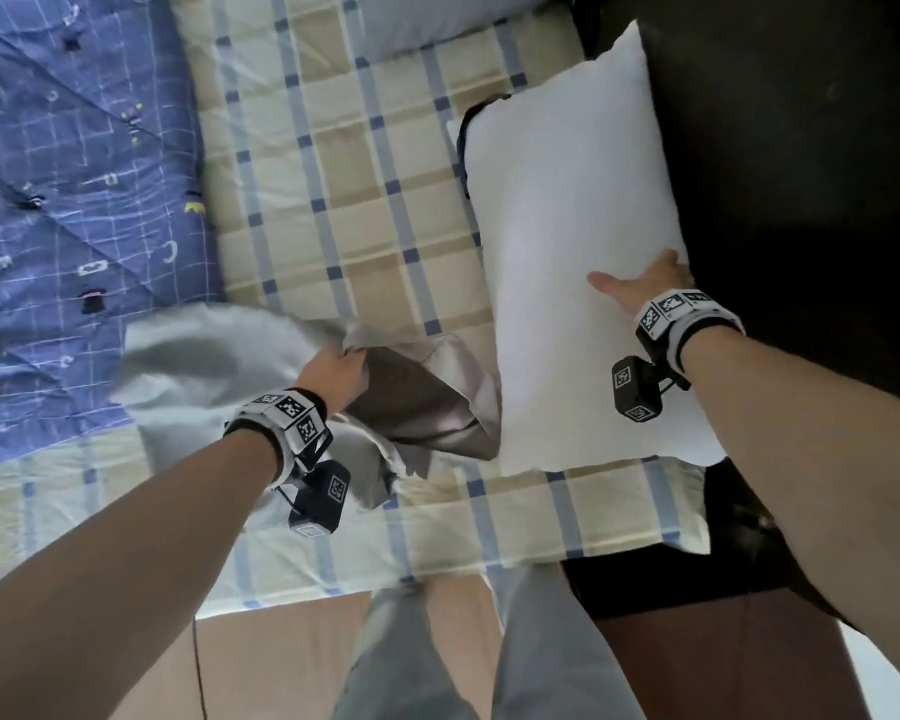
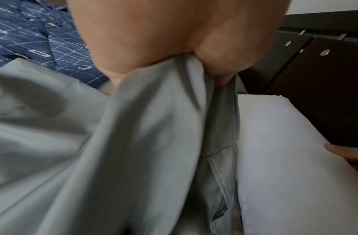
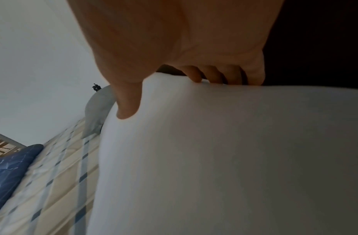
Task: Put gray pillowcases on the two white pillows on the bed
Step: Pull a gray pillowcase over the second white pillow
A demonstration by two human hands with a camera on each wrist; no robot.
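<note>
Left hand grips gray pillowcase; right hand clasps white pillow.

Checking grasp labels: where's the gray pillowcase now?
Head view: gray pillowcase bunched on the plaid sheet, gripped by the left hand, beside the white pillow.

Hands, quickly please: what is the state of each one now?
Left hand: grips the gray pillowcase at its opening.
Right hand: holds the white pillow by its edge.

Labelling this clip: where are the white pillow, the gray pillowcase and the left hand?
white pillow (image 1: pixel 567 226), head view, middle of its face.
gray pillowcase (image 1: pixel 417 397), head view, dark open mouth.
left hand (image 1: pixel 333 374), head view, back of hand.
</note>
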